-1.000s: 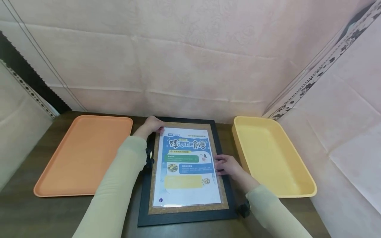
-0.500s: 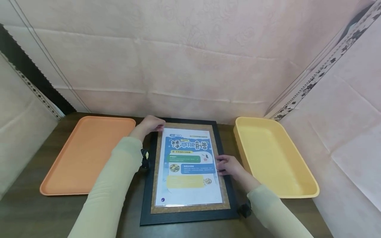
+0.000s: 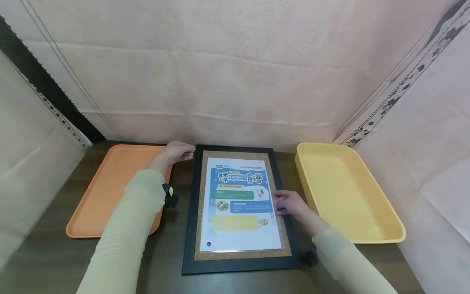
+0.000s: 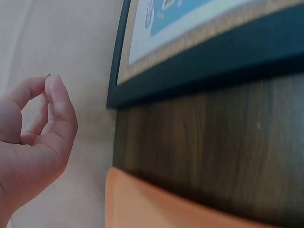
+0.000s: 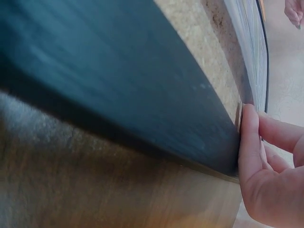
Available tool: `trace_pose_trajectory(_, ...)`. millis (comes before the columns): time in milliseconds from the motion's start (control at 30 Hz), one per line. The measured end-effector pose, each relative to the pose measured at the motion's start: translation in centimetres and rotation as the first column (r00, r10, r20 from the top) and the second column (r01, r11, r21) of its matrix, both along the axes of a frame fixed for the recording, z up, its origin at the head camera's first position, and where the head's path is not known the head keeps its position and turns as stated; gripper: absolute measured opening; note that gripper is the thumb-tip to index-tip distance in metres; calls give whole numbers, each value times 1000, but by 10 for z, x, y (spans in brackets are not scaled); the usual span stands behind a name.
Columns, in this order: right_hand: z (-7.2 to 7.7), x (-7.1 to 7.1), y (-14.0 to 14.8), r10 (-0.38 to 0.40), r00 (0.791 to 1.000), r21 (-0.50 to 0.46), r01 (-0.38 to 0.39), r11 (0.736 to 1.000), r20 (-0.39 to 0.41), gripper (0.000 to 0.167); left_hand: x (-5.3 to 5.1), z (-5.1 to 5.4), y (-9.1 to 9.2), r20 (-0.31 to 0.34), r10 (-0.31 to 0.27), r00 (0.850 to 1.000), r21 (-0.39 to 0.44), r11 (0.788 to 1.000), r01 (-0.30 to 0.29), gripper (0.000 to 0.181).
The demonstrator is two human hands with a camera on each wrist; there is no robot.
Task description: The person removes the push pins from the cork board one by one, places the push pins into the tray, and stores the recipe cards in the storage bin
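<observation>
A printed poster (image 3: 240, 239) in blue and white lies on the cork face (image 3: 242, 256) of a black-framed board (image 3: 242, 265). My left hand (image 3: 179, 152) is just off the frame's upper left corner, beside the orange tray. In the left wrist view its thumb and finger pinch a tiny green thing (image 4: 49, 74), mostly hidden by the fingertips; its kind is unclear. At the poster's right edge is my right hand (image 3: 290, 203), over the cork margin. The right wrist view has its thumb and fingers pinching that edge, the sheet standing slightly off the cork.
An orange tray (image 3: 110, 192) lies left of the board, partly under my left forearm. On the right stands a deeper yellow tray (image 3: 349, 196). All rest on a dark wooden table (image 3: 161, 261), with pale cloth (image 3: 235, 90) hanging behind and at the sides.
My left hand has moved left, from the poster's upper left corner to outside the black frame. The right hand stays at the poster's right edge. The head view has shifted slightly.
</observation>
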State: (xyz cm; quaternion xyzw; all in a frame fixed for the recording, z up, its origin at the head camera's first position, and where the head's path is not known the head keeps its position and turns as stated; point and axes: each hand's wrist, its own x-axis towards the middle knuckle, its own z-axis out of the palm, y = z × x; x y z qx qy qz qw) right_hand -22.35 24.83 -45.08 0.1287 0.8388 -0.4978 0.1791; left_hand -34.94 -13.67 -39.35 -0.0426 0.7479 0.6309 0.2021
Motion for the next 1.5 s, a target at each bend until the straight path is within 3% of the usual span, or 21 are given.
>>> trace_pose_trajectory(233,0,0,2,7,1000,-3,-7,1000,16,47,5,-14,-39,-21,16,1000,51,999,-15,40)
trace_pose_trajectory(400,1,-2,2,7,1000,-5,-7,1000,20,47,16,-23,-73,-64,-31,997,-23,999,30,35)
trace_pose_trajectory(533,1,-2,2,15,999,-7,-15,1000,30,48,25,-25,-96,-36,-32,999,-75,997,30,30)
trace_pose_trajectory(600,2,-2,2,15,999,-6,-15,1000,32,48,27,-27,-103,-8,-7,1000,-55,998,7,31)
trace_pose_trajectory(767,6,-3,5,12,1000,10,-12,1000,22,48,29,-27,-111,25,40,999,7,999,-41,41)
trace_pose_trajectory(967,7,-3,7,25,1000,18,-25,1000,16,49,32,-29,-118,30,51,998,19,998,-52,46)
trace_pose_trajectory(1100,7,-2,6,25,1000,16,-25,1000,17,49,37,-30,-126,39,28,999,-93,995,-24,48)
trace_pose_trajectory(1233,6,-1,4,30,999,10,-30,999,19,49,43,-32,-134,40,-17,999,-246,969,26,44)
trace_pose_trajectory(1400,5,0,4,33,999,6,-33,999,27,50,46,-34,-141,51,-25,998,-284,958,39,40)
trace_pose_trajectory(1500,4,1,4,31,999,7,-31,999,26,50,46,-37,-143,58,-22,998,-269,963,37,35)
